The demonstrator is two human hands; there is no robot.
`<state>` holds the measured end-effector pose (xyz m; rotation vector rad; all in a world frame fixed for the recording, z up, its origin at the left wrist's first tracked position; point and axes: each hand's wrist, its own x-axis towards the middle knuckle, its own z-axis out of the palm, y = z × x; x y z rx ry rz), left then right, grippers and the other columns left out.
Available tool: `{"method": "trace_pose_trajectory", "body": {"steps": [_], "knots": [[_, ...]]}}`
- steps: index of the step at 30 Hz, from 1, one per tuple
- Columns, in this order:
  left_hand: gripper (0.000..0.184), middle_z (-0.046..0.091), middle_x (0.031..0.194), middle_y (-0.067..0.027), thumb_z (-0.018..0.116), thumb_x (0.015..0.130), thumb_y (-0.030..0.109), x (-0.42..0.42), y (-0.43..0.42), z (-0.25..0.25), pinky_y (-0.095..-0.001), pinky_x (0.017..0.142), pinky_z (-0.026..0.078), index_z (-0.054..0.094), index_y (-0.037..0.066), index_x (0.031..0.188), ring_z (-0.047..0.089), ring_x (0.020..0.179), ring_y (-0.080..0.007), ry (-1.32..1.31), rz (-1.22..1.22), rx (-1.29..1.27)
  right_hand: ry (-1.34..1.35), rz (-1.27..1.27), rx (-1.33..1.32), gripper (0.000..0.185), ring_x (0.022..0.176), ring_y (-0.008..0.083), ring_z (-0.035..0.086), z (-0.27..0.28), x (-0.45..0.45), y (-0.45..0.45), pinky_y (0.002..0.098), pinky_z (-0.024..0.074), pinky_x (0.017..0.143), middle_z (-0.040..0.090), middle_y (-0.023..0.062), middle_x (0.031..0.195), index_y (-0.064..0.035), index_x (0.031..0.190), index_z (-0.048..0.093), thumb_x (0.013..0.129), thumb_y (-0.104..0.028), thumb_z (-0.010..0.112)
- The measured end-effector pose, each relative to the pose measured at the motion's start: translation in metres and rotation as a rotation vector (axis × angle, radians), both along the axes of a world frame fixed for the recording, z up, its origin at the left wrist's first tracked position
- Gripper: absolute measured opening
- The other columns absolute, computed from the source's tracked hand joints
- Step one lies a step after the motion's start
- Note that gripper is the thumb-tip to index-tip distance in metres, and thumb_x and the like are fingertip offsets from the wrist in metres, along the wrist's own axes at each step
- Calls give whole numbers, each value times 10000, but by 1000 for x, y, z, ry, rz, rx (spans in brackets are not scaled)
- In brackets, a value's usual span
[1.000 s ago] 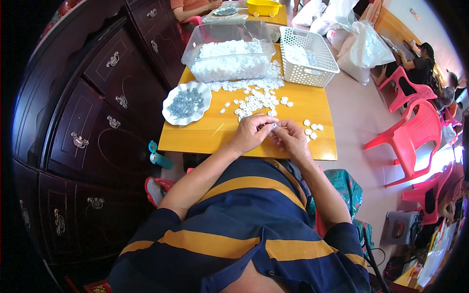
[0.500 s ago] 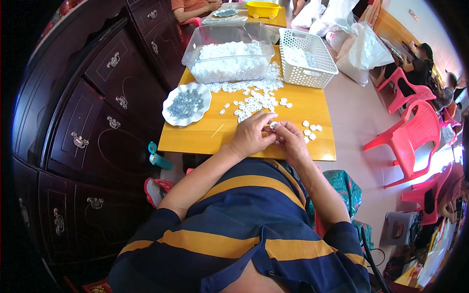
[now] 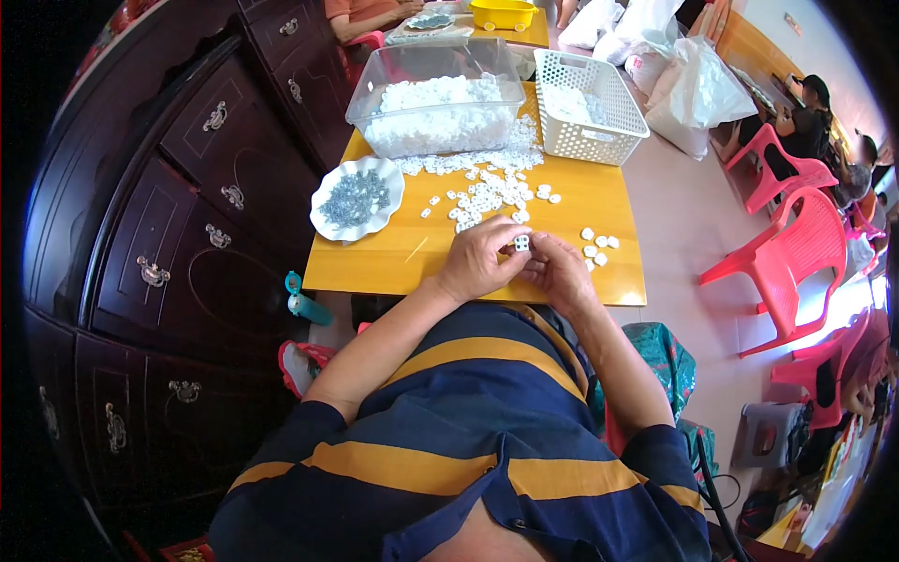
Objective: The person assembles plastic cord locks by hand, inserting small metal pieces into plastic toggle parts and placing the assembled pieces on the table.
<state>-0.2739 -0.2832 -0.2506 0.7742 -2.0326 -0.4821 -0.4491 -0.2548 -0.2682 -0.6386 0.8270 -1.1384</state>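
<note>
A small white piece with dark holes (image 3: 522, 243) is held between the fingertips of my left hand (image 3: 476, 258) and my right hand (image 3: 560, 272), above the table's near edge. Both hands are closed around it. Just beyond my left hand lies a loose pile of small white pieces (image 3: 492, 192). Several more white pieces (image 3: 590, 251) lie right of my right hand. At the left a scalloped white plate (image 3: 323, 223) holds small grey translucent parts (image 3: 356, 197). A thin yellowish stick (image 3: 418, 247) lies between the plate and my left hand.
On the yellow table (image 3: 375, 272), a clear bin (image 3: 440, 136) full of white pieces stands at the back, beside a white perforated basket (image 3: 590, 140). Dark drawers (image 3: 187, 234) stand left, red chairs (image 3: 805, 253) right. Other people sit at the back and far right.
The small piece between my fingers has turned, so that its face with dark holes now shows. My fingers have shifted slightly around it.
</note>
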Motion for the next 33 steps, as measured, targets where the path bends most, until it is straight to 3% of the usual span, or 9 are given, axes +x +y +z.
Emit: {"method": "trace_pose_trajectory", "body": {"steps": [13,33], "knots": [[294,667,951,-127,736,794,148,-2,3,1,-370,726,550,665,55,1063,676,832,-301,23,12,18,159,-53,-117,169,683,36,526,11,5,5,198,422,648,649,-33,801,-51,928,677,986,-196,615],[226,689,895,-142,732,793,51,-1,5,3,-347,691,550,691,14,1012,684,786,-301,-4,41,-91,115,-88,-142,146,660,68,507,-5,3,1,213,416,640,611,-3,745,-15,881,674,951,-136,633]]}}
